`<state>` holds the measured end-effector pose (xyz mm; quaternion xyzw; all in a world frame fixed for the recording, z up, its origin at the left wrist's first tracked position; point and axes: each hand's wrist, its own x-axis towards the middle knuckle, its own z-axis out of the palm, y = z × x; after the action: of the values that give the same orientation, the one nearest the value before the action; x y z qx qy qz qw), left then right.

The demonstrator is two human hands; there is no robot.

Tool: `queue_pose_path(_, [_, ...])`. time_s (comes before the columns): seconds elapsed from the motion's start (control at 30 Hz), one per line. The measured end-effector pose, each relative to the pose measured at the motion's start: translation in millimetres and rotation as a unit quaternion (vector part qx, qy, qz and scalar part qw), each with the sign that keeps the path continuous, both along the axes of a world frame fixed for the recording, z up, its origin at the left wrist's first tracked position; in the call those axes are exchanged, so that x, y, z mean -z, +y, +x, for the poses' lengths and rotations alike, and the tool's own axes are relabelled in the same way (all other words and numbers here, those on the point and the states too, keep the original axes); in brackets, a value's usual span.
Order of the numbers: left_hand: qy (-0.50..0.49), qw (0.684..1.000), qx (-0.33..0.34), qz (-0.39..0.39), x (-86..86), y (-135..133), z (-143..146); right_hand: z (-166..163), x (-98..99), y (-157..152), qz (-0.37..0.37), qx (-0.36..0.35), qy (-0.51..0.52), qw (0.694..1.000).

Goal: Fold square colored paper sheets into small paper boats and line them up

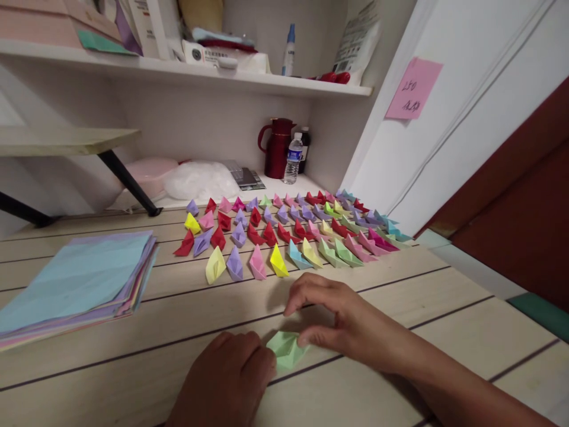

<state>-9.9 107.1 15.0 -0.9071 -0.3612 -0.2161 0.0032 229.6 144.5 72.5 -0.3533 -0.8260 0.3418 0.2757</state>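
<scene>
A light green folded paper boat (287,350) is low over the striped wooden table, between my two hands. My left hand (229,370) is closed at the boat's left end, its thumb and fingers pinching the paper there. On the other side, my right hand (335,314) is spread in a loose curve, fingers apart from the thumb. Its thumb tip touches or nearly touches the boat's right end. Beyond the hands, rows of small colored paper boats (279,261) cover the far part of the table.
A stack of colored paper sheets (80,273) lies at the left. Behind the boats stand a red thermos jug (278,148), a water bottle (293,159) and a white plastic bag (202,181). A small raised board (66,141) stands at the far left. A shelf (186,70) runs above.
</scene>
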Motion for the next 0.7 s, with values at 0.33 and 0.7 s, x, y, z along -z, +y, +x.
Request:
queue_pose_path(0.33, [0.044, 0.999, -0.025, -0.018, -10.0, -2, -1, 3, 2.2, 2, -0.069, 0.034, -0.021, 0.997])
queue_pose_path(0.7, [0.037, 0.995, -0.01, -0.087, 1.3, -4, 0, -10, 14.1, -1, 0.044, 0.024, -0.102, 0.994])
